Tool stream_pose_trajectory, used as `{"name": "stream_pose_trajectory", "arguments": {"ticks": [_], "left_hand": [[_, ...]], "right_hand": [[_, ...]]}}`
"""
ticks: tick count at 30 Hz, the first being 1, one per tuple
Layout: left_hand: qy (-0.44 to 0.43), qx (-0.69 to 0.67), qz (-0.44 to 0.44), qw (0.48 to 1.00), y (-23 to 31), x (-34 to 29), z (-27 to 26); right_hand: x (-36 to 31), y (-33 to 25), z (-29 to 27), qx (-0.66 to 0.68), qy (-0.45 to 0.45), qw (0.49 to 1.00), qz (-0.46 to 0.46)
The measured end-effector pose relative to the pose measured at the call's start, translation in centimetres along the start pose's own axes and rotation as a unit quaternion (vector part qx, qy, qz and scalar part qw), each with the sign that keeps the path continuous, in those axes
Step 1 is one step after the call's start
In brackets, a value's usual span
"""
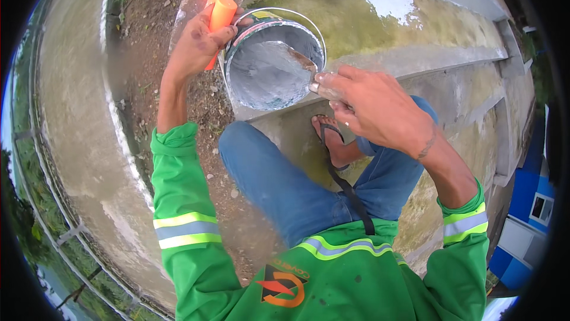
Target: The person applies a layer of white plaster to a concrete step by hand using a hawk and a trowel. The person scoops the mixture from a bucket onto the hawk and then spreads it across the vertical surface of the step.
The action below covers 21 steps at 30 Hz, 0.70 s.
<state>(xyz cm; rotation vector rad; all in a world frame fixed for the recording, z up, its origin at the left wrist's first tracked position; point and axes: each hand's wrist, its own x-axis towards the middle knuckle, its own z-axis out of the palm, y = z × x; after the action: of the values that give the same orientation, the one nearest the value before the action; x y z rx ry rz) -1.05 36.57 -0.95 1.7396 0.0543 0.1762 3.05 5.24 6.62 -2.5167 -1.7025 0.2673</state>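
My left hand (200,41) is closed around the orange handle (222,9) of a plastering trowel at the bucket's left rim. The trowel's flat blade (191,2), smeared with white and grey, extends past my fingers toward the top edge. A round bucket (301,32) with a wire bail stands in front of my knees and holds grey, paste-like filler (258,78). Over its right rim, my right hand (377,107) grips a putty knife (304,60) whose blade reaches into the filler. Pale smears mark my right fingers; most of that knife's handle is hidden.
The bucket stands on a concrete ledge (415,54) with greenish stains and a white patch (386,3). Soil and gravel (148,18) run along the left, beside a paved strip (77,83). A railing (50,202) lies far left. My sandalled foot (329,131) is below the bucket.
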Motion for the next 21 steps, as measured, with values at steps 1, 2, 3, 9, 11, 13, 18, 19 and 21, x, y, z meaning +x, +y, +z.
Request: {"name": "stream_pose_trajectory", "arguments": {"ticks": [1,2,3,9,11,13,18,19,21], "left_hand": [[0.002,0.002,-0.002,1.000,0.0,-0.3,0.1],[0.009,0.010,0.010,1.000,0.0,-0.3,0.5],[0.016,0.018,0.022,0.999,0.0,-0.4,0.9],[0.057,0.090,0.091,0.990,0.2,-1.0,4.0],[0.067,0.128,0.092,0.985,0.9,-0.6,5.0],[0.066,0.197,0.087,0.974,1.9,-0.4,6.1],[0.064,0.258,0.007,0.964,3.1,0.2,6.6],[0.060,0.242,0.032,0.968,2.7,0.8,6.2],[0.057,0.234,0.053,0.969,2.3,1.1,4.9]], "right_hand": [[-0.6,-0.3,-0.4,0.088,0.029,0.996,0.022],[-1.3,-0.5,-0.6,0.172,0.056,0.982,0.049],[-1.8,-0.8,-0.4,0.172,0.057,0.982,0.052],[-1.1,-2.9,0.4,0.180,-0.059,0.980,0.068],[0.1,-2.3,1.6,0.031,-0.116,0.990,0.073],[0.6,-0.8,1.6,0.001,-0.142,0.985,0.096],[-0.3,-1.6,2.1,-0.117,-0.053,0.987,0.099],[-0.7,-1.6,1.4,-0.105,-0.020,0.989,0.101],[-0.7,-1.9,1.2,-0.086,0.016,0.991,0.098]]}}
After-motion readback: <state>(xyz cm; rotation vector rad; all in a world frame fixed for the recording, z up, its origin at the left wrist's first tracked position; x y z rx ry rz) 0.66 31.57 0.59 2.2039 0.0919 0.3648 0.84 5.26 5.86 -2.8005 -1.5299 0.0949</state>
